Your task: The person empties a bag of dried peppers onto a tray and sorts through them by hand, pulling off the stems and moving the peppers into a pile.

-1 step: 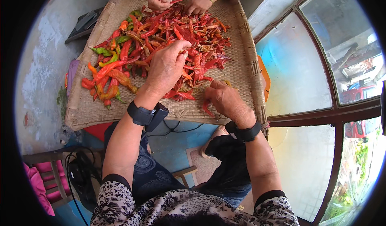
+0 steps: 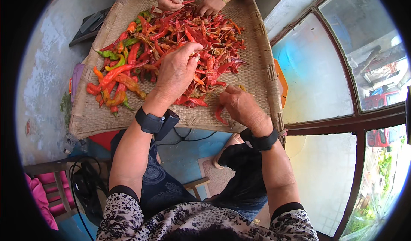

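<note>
The right hand (image 2: 242, 106) has slid a tiny bit to the right. The peppers (image 2: 209, 65) lie in the tray (image 2: 94, 117) just as before, so little is new. Its fingers curl by a red pepper (image 2: 220, 116); the left hand (image 2: 177, 69) bends over the pile. I cannot tell if either grips.

Peppers (image 2: 171, 29) lie in the tray (image 2: 258, 61); the window (image 2: 314, 74) is at its three o'clock, the wall (image 2: 43, 69) at nine, cable (image 2: 184, 138) at six.

Blotchy grey wall (image 2: 49, 74), brown-framed window (image 2: 327, 123)
</note>
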`<state>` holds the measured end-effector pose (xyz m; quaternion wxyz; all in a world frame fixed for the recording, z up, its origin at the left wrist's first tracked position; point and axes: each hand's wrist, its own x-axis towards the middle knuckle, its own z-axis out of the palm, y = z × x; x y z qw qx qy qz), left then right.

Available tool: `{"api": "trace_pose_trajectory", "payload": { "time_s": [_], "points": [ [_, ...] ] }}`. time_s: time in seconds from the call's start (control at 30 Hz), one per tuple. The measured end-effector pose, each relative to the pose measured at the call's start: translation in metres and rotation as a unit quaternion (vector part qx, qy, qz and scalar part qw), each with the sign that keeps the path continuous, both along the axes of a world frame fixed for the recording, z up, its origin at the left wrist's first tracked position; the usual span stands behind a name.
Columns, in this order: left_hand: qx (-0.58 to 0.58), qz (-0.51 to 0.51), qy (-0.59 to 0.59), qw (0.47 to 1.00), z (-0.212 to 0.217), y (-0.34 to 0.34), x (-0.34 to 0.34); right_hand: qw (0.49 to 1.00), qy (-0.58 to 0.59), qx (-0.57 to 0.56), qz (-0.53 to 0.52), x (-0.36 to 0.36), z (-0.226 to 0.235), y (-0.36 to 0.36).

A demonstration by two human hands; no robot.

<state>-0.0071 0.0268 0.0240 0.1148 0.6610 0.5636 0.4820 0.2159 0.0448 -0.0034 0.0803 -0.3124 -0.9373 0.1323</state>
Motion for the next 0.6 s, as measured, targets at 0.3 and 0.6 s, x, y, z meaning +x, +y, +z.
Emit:
{"api": "trace_pose_trajectory", "payload": {
  "time_s": [0.3,0.6],
  "points": [
    [0.005,-0.003,0.014,1.0,-0.001,0.001,-0.001,1.0,-0.018,0.009,-0.005,0.002,-0.002,0.001],
    [-0.047,-0.023,-0.118,0.992,-0.004,0.006,-0.002,0.993,0.108,-0.002,-0.052,0.003,0.006,0.005]
  ]
}}
